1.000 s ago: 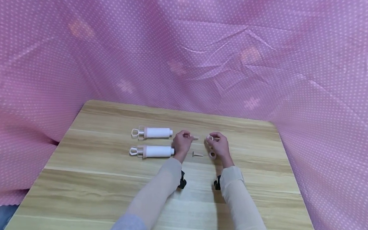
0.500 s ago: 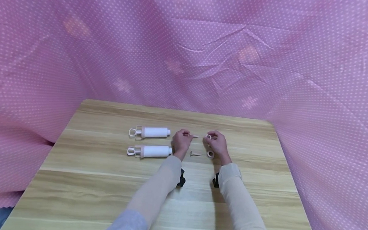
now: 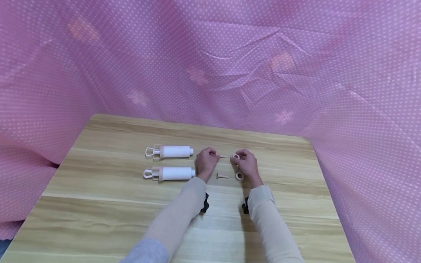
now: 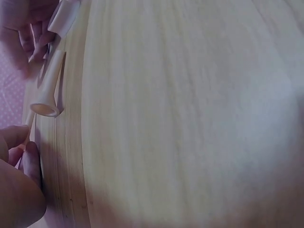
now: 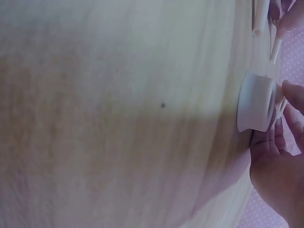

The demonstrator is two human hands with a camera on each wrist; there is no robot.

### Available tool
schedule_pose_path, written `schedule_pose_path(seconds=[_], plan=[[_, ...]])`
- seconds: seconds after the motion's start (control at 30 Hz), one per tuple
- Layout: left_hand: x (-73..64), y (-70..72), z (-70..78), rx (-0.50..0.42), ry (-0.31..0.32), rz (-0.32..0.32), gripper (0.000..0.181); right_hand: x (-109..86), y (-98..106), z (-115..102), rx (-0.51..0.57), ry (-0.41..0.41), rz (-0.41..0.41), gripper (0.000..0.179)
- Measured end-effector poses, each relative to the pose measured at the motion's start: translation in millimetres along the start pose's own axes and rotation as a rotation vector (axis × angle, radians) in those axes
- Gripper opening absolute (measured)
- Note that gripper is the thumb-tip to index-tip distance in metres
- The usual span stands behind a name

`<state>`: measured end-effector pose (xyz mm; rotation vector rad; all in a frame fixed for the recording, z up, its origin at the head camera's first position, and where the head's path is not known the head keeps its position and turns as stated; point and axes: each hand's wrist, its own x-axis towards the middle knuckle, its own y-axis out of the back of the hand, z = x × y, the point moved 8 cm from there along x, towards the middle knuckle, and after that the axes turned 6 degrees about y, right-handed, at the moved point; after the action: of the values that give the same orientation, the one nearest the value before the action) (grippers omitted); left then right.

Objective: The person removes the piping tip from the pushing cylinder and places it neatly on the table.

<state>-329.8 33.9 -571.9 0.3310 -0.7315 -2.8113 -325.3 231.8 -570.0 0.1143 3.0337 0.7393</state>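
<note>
In the head view my left hand [image 3: 206, 162] pinches a small pale funnel-shaped nozzle [image 3: 222, 156] by its wide end, its narrow tip directed right. Facing it, my right hand [image 3: 247, 164] holds a white ring collar [image 3: 235, 157] between thumb and fingers, a short gap from the tip. A second funnel-shaped nozzle [image 4: 50, 92] lies on the wood nearer me, its flared mouth showing in the left wrist view. Beside it a second ring collar [image 5: 254, 102] stands close in the right wrist view, partly covering the held one.
Two white syringe-like tubes, a farther one [image 3: 176, 151] and a nearer one [image 3: 177, 173], lie left of my left hand with their looped handles leftward. The wooden table [image 3: 104, 221] ends at a pink dotted cloth [image 3: 199, 68] behind and at the sides.
The whole head view has shifted slightly, so everything sits a little farther left. Both hands keep their holds on the nozzle and the collar, with hardly any movement against the table.
</note>
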Motion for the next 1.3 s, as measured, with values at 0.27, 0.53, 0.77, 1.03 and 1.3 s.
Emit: schedule_pose_path(seconds=[0.27,0.53,0.77,1.03,1.3], plan=[[1.9,-2.4,-3.2,0.006,0.005,-0.014,0.019,-1.0,-2,-1,-0.079,0.003,-0.032,0.031],[1.5,-2.3,-5.1,-0.002,0.008,-0.012,0.020,-1.6,-2,-2,-0.087,0.021,-0.047,0.033],[-0.5,-0.6,-2.5,-0.003,0.030,-0.019,0.025,-3.3,1,-2,-0.049,0.016,-0.022,0.036],[0.6,6.1,4.5,0.007,0.049,-0.063,0.030,-7.1,8,-2,-0.003,-0.006,-0.009,0.043],[2.2,26.7,20.6,-0.028,-0.030,-0.086,0.030,-15.3,25,-7,-0.006,0.027,0.021,0.038]])
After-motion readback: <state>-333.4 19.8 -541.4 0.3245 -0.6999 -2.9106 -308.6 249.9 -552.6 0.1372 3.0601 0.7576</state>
